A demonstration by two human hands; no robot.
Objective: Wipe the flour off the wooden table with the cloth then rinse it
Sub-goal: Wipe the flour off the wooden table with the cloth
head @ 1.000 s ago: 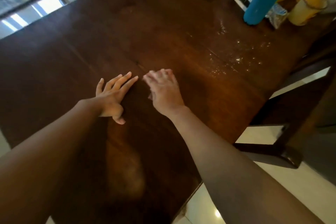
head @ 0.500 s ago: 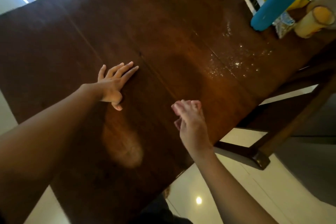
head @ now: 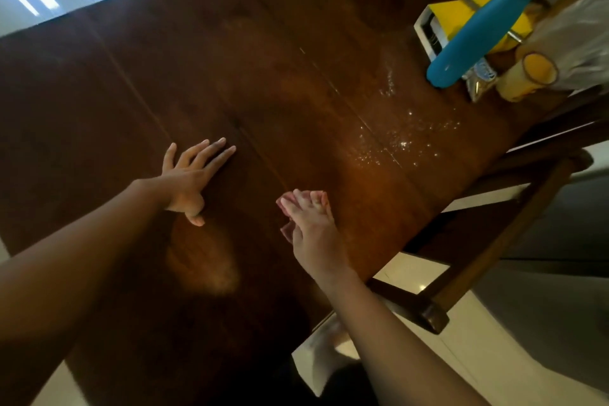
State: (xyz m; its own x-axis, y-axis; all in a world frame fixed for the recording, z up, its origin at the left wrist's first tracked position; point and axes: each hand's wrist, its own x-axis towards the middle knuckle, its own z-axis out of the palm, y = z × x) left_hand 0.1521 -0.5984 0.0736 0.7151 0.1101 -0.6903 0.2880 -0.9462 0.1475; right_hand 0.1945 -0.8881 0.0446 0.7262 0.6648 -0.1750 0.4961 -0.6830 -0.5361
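Dark wood fills nearly the whole view: one long table (head: pixel 197 59) with plank seams running away from the person, and pale floor tiles (head: pixel 494 356) beyond its near edge. One patch of flour (head: pixel 400 143) lies scattered as white specks along a seam, with a thinner trail leading off it toward one blue bottle (head: pixel 478 39) that leans at a slant just beyond the patch. Beside the bottle, on the far side from the flour, are one yellow-and-white box (head: pixel 451 15), one small crumpled packet (head: pixel 479 82) and one glass of orange liquid (head: pixel 527 76). One wooden chair (head: pixel 494 234) stands at the table edge nearest the flour. Two bare hands are on the wood. The right hand (head: pixel 313 234) lies nearer the person than the flour and apart from it, its fingers straight and close together, pressing one pinkish cloth (head: pixel 286 204) flat against the table; the cloth peeks out past the fingertips and by the thumb. The left hand (head: pixel 188 178) rests palm down well to the left of the flour, fingers (head: pixel 214 152) spread wide and holding nothing.
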